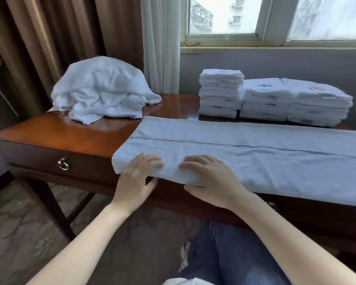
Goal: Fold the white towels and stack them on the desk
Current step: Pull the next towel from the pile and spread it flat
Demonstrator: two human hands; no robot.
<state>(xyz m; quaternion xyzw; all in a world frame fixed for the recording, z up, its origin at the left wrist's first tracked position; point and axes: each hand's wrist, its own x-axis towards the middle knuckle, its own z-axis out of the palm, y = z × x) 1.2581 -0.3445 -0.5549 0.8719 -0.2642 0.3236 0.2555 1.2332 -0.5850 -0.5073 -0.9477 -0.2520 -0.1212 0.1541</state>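
Gripping: left hand (pixel 139 173) and right hand (pixel 210 177) pinch long towel (pixel 255 161) at near edge, thumbs beneath. Likely risk: uneven lift skews fold.

The wooden desk (pixel 76 132) bears a long folded towel (pixel 255 153), a crumpled pile (pixel 103 89), and three folded stacks (pixel 271 99).

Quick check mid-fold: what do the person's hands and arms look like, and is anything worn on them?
Both are bare. The left hand and right hand wear no gloves, and no ring, watch or bracelet shows. The forearms are uncovered down to the frame's lower edge, with no sleeve in view. Between them, lower down, a leg in blue jeans shows.
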